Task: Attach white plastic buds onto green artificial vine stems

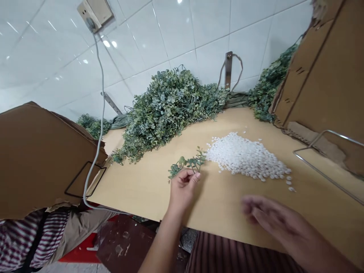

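Between the thumb and fingers of my left hand (183,187) is an artificial leaf sprig (195,162), held just above the table. Its green leaves fan out on both sides of the fingertips. My right hand (273,218) hovers over the front right of the table, smeared by motion, and whether it holds anything does not show. Close to both hands lies a heap of small white plastic discs (244,155). A large pile of artificial green foliage (170,106) rests at the back of the table, beyond my left hand.
Cardboard sheets (36,159) (327,76) stand at both sides of the wooden table (136,185), with a metal wire frame (327,163) at right. A grey cable (99,113) hangs from the wall socket (95,15) across the left side. Another person's striped sleeve (51,235) shows at lower left.
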Available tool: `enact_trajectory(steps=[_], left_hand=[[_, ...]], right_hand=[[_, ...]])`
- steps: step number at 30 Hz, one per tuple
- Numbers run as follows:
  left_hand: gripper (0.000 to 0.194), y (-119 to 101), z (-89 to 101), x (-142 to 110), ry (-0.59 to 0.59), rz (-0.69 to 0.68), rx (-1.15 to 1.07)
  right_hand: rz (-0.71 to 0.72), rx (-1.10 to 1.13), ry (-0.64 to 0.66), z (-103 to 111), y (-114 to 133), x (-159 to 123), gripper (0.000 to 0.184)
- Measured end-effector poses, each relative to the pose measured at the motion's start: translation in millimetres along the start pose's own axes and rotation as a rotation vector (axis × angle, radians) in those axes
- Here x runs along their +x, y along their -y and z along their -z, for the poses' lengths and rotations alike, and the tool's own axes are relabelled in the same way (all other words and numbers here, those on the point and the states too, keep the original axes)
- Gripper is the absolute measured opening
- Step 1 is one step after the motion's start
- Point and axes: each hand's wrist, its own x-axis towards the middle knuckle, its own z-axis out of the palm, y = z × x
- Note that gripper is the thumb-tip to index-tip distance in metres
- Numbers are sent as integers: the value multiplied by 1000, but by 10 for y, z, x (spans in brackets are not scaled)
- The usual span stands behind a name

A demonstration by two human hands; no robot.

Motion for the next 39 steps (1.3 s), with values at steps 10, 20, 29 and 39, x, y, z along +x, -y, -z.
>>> enact_trajectory(steps=[10,20,29,39], left_hand=[[16,10,-236,-453,449,-104,289],[23,15,113,-205,190,-319,646],[26,68,248,181,205,-257,1018],[15,-53,408,378,129,-202,1166]], right_hand=[[116,-30,82,-407,51,511,21],[77,52,1,-421,50,438,18],[-101,267,-4,-246,97,332,18],[-94,576,-194,-185,157,332,15]])
